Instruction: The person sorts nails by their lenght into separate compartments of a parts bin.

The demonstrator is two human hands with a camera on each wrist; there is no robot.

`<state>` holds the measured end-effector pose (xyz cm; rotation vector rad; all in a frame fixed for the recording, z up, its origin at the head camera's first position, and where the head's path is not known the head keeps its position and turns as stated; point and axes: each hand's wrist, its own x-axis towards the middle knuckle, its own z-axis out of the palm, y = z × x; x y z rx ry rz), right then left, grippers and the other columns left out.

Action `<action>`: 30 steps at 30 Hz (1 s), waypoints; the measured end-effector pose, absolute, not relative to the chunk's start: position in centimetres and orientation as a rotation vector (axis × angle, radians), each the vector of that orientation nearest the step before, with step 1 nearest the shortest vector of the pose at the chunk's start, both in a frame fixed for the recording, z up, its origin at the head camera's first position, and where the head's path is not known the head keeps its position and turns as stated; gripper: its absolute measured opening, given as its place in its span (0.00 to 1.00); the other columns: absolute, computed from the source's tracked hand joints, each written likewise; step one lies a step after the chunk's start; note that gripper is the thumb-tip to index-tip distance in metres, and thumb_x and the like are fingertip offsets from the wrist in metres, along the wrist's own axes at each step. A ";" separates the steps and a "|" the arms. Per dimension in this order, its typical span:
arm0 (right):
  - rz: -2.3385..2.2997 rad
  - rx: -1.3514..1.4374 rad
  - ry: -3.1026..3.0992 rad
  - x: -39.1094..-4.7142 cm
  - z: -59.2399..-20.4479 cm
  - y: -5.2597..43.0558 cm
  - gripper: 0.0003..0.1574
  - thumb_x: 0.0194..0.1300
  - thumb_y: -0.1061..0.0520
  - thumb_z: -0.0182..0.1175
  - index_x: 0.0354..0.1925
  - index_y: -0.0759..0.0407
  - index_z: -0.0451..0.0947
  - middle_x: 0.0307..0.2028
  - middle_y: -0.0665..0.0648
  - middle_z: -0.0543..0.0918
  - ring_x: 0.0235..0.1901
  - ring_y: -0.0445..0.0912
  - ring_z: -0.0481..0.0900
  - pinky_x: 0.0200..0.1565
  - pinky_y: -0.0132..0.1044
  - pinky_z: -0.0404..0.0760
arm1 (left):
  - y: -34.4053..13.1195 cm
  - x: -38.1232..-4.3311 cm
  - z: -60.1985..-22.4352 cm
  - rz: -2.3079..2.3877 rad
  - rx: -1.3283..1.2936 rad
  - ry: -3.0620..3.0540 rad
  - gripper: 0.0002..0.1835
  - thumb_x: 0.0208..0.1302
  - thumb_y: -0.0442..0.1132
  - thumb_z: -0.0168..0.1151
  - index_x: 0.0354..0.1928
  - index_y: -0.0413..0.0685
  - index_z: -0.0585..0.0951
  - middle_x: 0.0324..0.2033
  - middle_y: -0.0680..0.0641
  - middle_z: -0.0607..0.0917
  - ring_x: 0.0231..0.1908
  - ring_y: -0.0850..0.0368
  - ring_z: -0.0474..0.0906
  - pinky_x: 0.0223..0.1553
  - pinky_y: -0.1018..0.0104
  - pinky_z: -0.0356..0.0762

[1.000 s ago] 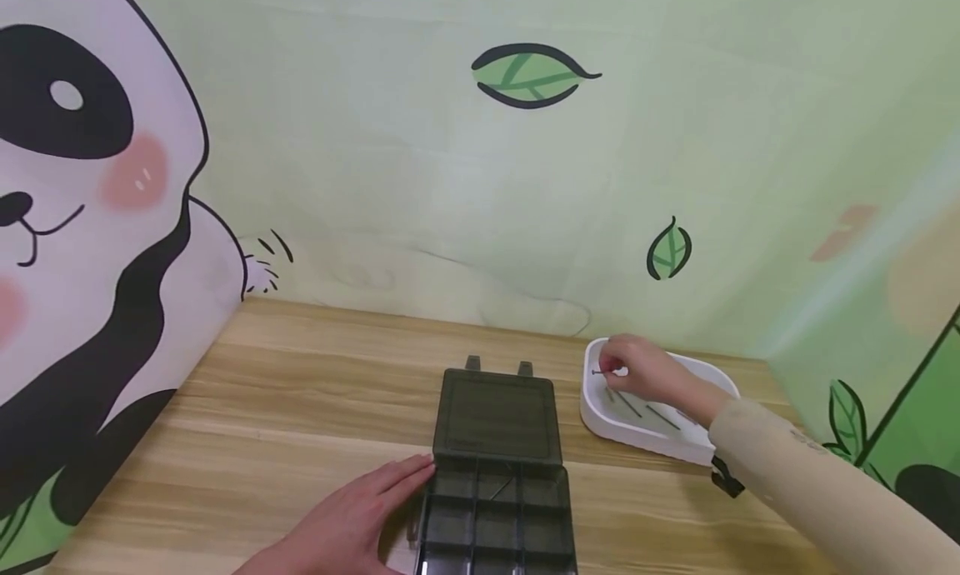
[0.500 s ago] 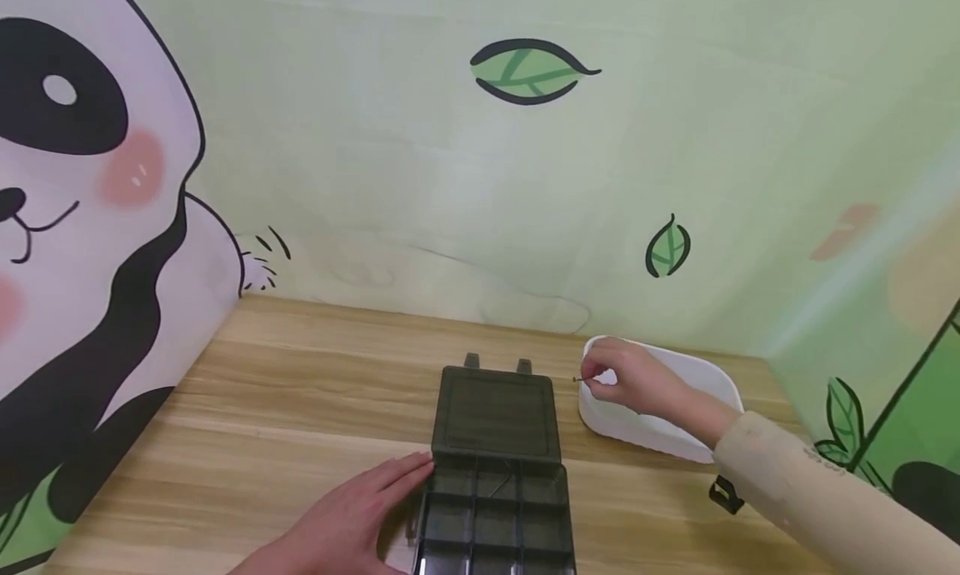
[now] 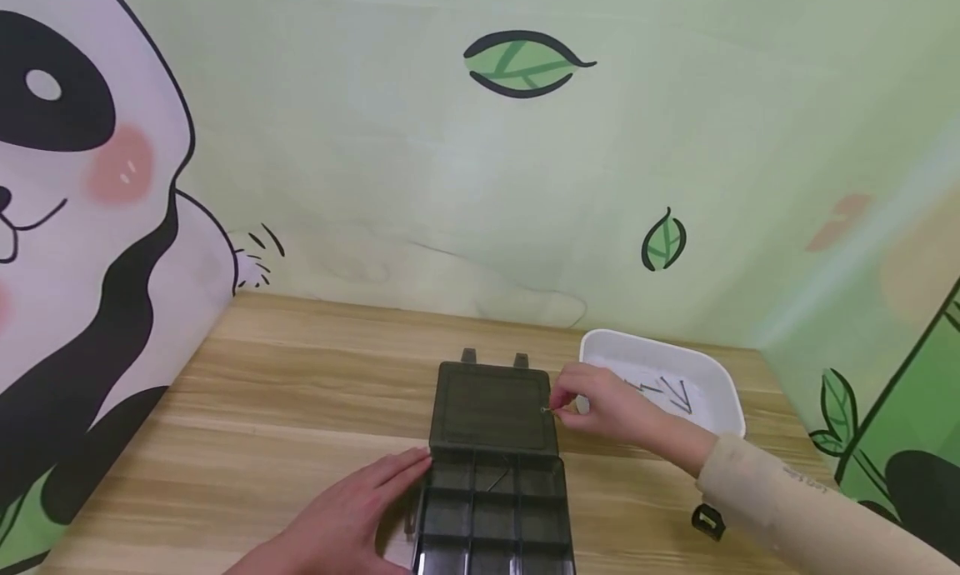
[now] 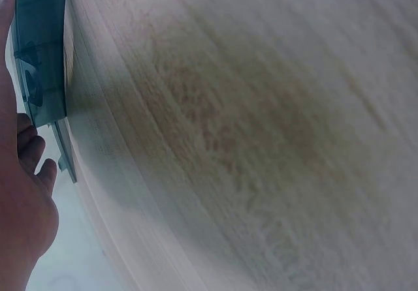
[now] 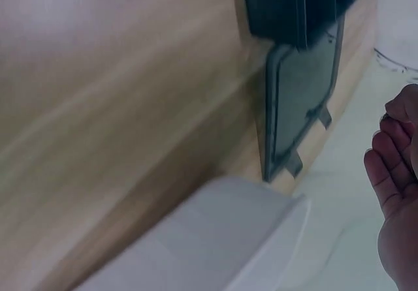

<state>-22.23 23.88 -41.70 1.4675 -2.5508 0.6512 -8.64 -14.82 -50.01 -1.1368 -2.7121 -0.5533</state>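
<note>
A dark, see-through compartment box [image 3: 495, 498] lies on the table with its lid [image 3: 491, 408] folded back flat. A thin metal screw lies in one of its upper compartments. My left hand [image 3: 341, 508] rests against the box's left side, its extended fingertips touching the edge near the hinge. Between thumb and fingertips, my right hand [image 3: 603, 402] pinches a small screw [image 3: 546, 409] above the lid's right edge, its head pointing left. Behind that hand stands a white tray [image 3: 727, 383] with several thin screws [image 3: 681, 396] inside, partly hidden by the hand and wrist.
The wooden table [image 3: 322, 367] meets a green wall cloth [image 3: 337, 142] printed with leaves and a panda close behind the tray. Two latch tabs [image 3: 468, 356] stick out from the lid's far edge. A black buckle-like piece [image 3: 708, 522] shows below the right sleeve.
My right hand has moved from over the tray leftward and toward me, to the lid's right edge, carrying the screw. The tray's contents show again. My left hand stays at the box.
</note>
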 end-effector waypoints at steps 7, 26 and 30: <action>0.744 1.519 -2.554 -20.7 -43.3 23.6 0.13 0.57 0.71 0.72 0.35 0.54 0.84 0.34 0.48 0.86 0.37 0.39 0.85 0.41 0.31 0.87 | -14.8 -8.7 -50.3 -0.534 -1.150 -2.668 0.64 0.54 0.85 0.63 0.79 0.41 0.69 0.77 0.43 0.72 0.71 0.48 0.74 0.64 0.49 0.81; 0.698 1.598 -2.485 -18.2 -45.1 23.9 0.15 0.56 0.69 0.73 0.35 0.51 0.83 0.35 0.45 0.84 0.38 0.36 0.83 0.43 0.23 0.83 | -14.8 -8.9 -50.7 -0.600 -1.138 -2.677 0.66 0.52 0.86 0.63 0.80 0.43 0.68 0.77 0.44 0.72 0.70 0.49 0.75 0.62 0.49 0.83; 0.677 1.617 -2.456 -18.1 -45.1 23.9 0.17 0.54 0.69 0.74 0.34 0.50 0.83 0.35 0.45 0.83 0.37 0.35 0.81 0.42 0.22 0.82 | -14.8 -9.0 -50.7 -0.591 -1.142 -2.669 0.66 0.52 0.86 0.63 0.80 0.43 0.68 0.77 0.44 0.72 0.70 0.49 0.75 0.62 0.49 0.83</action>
